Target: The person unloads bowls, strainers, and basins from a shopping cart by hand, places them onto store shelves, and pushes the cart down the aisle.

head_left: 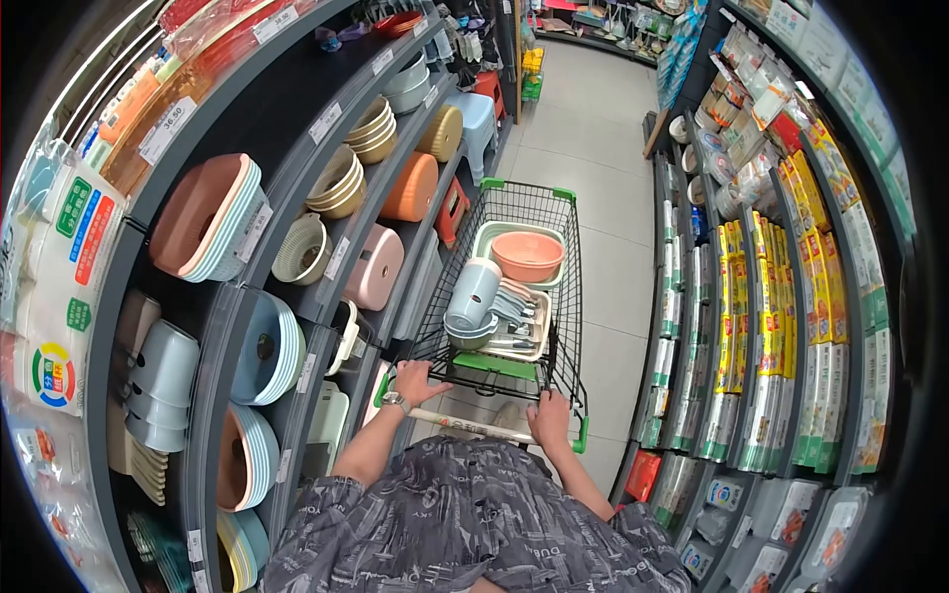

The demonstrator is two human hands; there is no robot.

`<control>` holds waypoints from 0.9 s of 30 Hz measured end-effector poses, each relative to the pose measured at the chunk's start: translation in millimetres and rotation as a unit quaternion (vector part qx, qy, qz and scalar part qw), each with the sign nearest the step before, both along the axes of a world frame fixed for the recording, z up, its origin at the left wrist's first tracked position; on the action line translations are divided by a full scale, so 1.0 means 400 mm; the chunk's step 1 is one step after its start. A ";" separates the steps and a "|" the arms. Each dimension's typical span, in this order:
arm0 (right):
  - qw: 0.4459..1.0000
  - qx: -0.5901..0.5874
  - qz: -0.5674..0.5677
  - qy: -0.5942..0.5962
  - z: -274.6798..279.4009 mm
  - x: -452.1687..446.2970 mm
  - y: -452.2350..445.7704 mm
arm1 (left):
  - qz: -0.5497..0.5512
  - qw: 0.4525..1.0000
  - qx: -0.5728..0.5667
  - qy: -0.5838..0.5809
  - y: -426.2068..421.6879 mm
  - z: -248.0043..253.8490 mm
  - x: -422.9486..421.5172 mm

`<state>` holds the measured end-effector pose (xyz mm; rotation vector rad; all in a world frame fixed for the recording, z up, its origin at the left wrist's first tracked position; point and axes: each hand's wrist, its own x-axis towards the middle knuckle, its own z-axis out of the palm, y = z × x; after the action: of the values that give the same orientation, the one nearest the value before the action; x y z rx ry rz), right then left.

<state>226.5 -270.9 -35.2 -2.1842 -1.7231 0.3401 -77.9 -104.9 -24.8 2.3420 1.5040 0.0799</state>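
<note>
A wire shopping cart (568,296) with green corners stands in front of me. My right hand (550,419) is closed on the right end of its pale handle bar (474,426). At the bar's left end is my left hand (417,383), thumb stretched out to the right and fingers apart, a watch on the wrist. Inside the cart, a pink basin (529,256) sits in a pale green one (486,237). Nearer to me lie a light blue container (476,287) and a white tray (535,336) with several utensils.
Shelves on the left hold stacked basins (269,348), an orange bin (409,186) and a blue stool (474,124). Boxed rolls (732,306) fill the right shelves. A tiled aisle (583,119) runs ahead between them.
</note>
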 end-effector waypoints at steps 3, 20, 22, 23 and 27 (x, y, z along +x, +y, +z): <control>1.000 0.003 -0.003 -0.011 0.000 -0.004 0.003 | -0.016 1.000 -0.012 0.003 0.007 0.007 -0.003; 0.994 -0.017 -0.109 -0.023 -0.019 -0.070 0.052 | -0.089 0.991 0.056 -0.081 -0.006 -0.049 -0.032; 0.994 -0.036 -0.101 -0.029 -0.012 -0.070 0.056 | -0.080 0.992 0.041 -0.085 0.003 -0.042 -0.028; 0.994 -0.028 -0.104 -0.024 -0.008 -0.071 0.057 | -0.071 0.993 0.025 -0.092 0.004 -0.038 -0.027; 0.995 -0.016 -0.100 -0.016 -0.019 -0.062 0.056 | -0.028 0.995 -0.022 -0.089 0.008 -0.036 -0.018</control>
<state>201.8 -248.6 -42.9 -2.3725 -1.5065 0.2848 -85.1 -101.7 -39.2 2.2736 1.3415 0.2331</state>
